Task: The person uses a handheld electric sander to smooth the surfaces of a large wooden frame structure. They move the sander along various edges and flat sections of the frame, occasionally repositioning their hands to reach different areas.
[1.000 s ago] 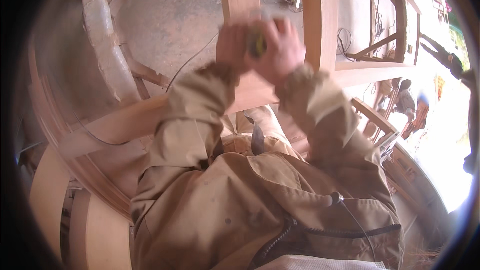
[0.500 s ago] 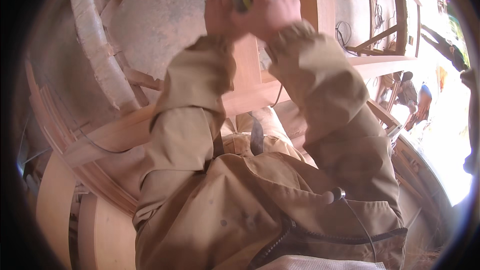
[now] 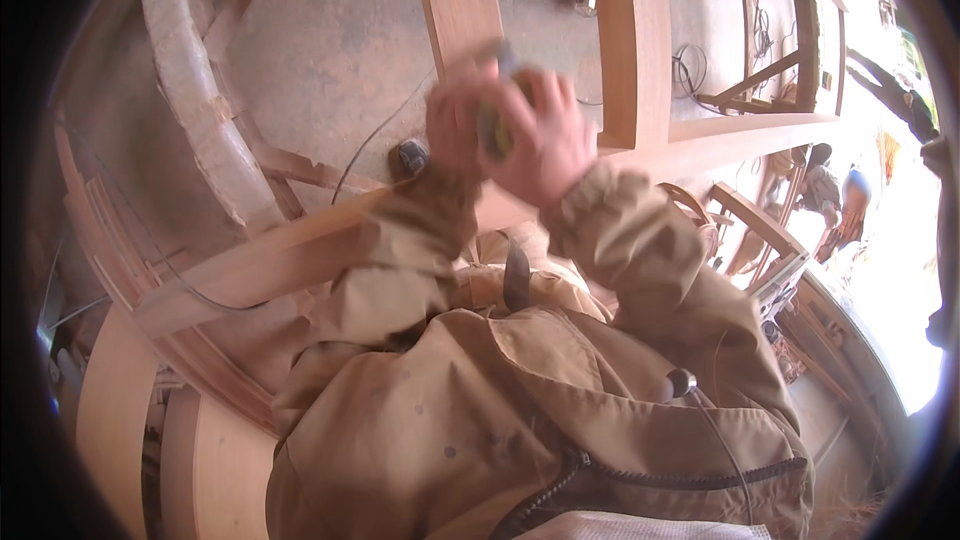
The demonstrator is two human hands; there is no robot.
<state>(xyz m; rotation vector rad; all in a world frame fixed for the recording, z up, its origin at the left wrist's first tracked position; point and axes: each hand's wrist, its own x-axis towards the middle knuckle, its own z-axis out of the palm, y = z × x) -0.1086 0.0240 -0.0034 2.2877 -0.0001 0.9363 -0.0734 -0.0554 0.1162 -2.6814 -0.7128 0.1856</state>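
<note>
Two-handed, gripping a black-and-yellow handheld tool (image 3: pixel 493 133) between curled left hand (image 3: pixel 456 122) and right hand (image 3: pixel 548 140) at twelve o'clock; presumably working the wooden board (image 3: pixel 461 0), next calling for steady guidance.

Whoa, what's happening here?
Someone in a tan jacket has their left hand and right hand around a dark-and-yellow hand tool. They hold it over a pale wooden frame. It's too blurry to tell exactly which tool it is, or whether it touches the wood.
</note>
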